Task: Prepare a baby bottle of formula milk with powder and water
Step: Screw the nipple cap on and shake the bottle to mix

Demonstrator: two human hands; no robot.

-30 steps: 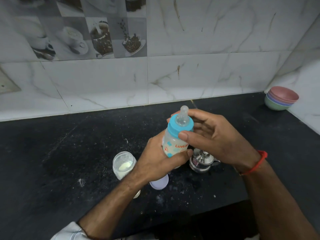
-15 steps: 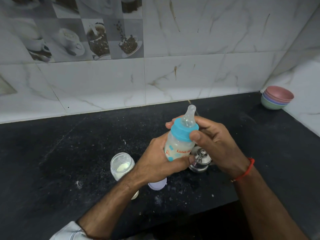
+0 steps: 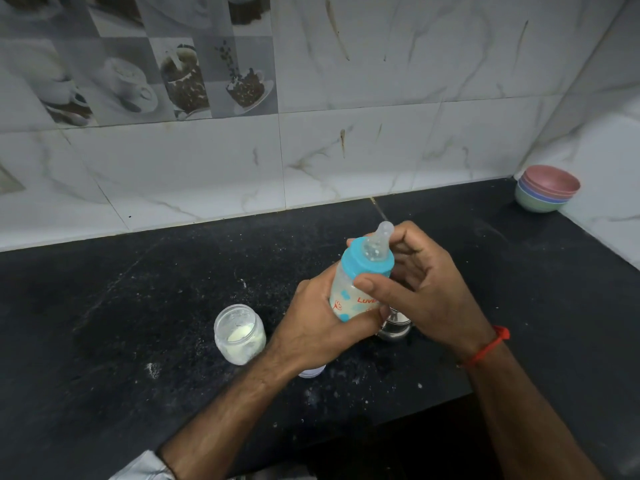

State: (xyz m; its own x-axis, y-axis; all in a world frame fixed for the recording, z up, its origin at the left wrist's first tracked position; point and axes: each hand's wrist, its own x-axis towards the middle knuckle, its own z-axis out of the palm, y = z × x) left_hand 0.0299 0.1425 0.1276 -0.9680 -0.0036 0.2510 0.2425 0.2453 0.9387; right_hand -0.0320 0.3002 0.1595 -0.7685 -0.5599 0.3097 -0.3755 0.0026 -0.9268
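Observation:
A baby bottle [image 3: 349,295] with white milk inside, a blue screw collar [image 3: 360,261] and a clear teat is held tilted above the black counter [image 3: 138,306]. My left hand [image 3: 318,323] grips the bottle's body from below. My right hand [image 3: 426,285] curls round the blue collar, thumb in front and fingers behind. An open glass jar [image 3: 239,334] with pale powder stands to the left. A white lid [image 3: 311,371] peeks out under my left wrist. A small steel vessel [image 3: 394,326] sits mostly hidden behind my hands.
Stacked coloured bowls [image 3: 546,188] stand in the back right corner against the tiled wall. Powder specks are scattered on the counter around the jar. The counter's front edge drops off below my right forearm.
The bottle has tilted further to the right and my right thumb has slid lower, from the collar's front toward the bottle's shoulder. The camera view drifted slightly.

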